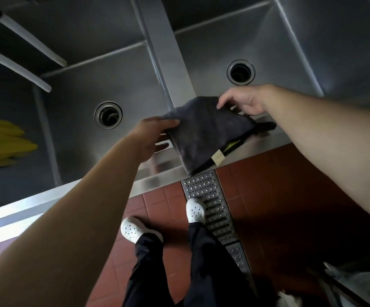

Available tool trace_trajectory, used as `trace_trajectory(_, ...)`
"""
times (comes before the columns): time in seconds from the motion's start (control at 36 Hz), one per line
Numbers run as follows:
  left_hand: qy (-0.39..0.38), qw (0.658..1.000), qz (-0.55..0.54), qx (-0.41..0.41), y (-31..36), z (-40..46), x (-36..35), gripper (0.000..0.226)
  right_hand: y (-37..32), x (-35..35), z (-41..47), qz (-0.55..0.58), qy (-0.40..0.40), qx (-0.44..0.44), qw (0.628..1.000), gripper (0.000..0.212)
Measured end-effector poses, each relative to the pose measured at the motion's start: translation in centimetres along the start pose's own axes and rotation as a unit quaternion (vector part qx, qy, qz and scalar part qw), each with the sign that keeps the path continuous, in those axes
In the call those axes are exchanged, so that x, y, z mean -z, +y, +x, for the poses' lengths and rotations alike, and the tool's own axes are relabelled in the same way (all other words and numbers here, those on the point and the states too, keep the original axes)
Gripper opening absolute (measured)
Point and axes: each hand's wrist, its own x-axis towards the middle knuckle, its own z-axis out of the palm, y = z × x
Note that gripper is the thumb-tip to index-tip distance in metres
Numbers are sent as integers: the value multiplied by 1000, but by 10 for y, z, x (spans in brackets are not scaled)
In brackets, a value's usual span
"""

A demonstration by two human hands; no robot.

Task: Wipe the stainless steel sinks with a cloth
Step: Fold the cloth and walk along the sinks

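A dark grey cloth (204, 131) with a yellow inner layer and a pale tag lies draped over the front rim of the sinks, where the divider (168, 52) between two basins meets it. My left hand (155, 136) pinches the cloth's left edge with its thumb on top. My right hand (243, 103) pinches the cloth's far corner. The left steel basin (79, 89) has a round drain (108, 115). The right basin (279, 58) has its own drain (241, 72).
Yellow gloves (2, 142) lie in a darker basin at far left. Two pale hoses or spouts (24, 60) hang over the left side. A perforated floor drain grate (212, 207) crosses the red tile floor under my white shoes (195, 210).
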Motion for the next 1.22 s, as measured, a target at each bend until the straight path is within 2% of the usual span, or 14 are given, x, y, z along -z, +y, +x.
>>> trace_trajectory(0.06,-12,999,-49,-19,2,-1,4,18,2,1,2,21,-7,16,1000,10)
trace_trajectory(0.17,-26,996,-67,-49,7,-18,8,12,1,11,-17,106,4,97,990,20)
trace_trajectory(0.33,2,990,-55,-133,36,-69,7,16,-21,21,-89,107,54,202,972,32)
trace_trajectory(0.42,12,977,-35,-209,58,-96,8,21,-32,16,-128,91,119,256,955,35)
trace_trajectory(0.53,29,943,3,-332,69,-126,13,24,-31,1,-164,45,238,333,911,31)
trace_trajectory(0.61,70,921,87,-374,49,-136,14,26,-8,-20,-174,18,271,359,893,32)
trace_trajectory(0.69,93,908,188,-363,8,-137,16,31,34,-49,-166,-14,256,332,908,33)
trace_trajectory(0.81,68,887,317,-329,-54,-140,11,34,95,-88,-156,-35,242,286,926,28)
trace_trajectory(0.86,60,887,317,-329,-71,-141,7,36,114,-100,-155,-27,257,295,920,27)
trace_trajectory(0.92,66,907,264,-322,-73,-141,5,36,123,-101,-154,7,261,285,922,27)
trace_trajectory(0.97,68,931,188,-305,-66,-137,6,38,120,-95,-153,43,247,263,932,27)
trace_trajectory(1.08,116,937,145,-295,-45,-112,8,31,95,-78,-140,72,252,248,932,26)
trace_trajectory(1.17,153,944,147,-251,-32,-87,4,30,78,-71,-122,26,285,211,935,24)
trace_trajectory(1.22,164,944,208,-196,-28,-74,0,39,72,-72,-113,-52,312,173,933,29)
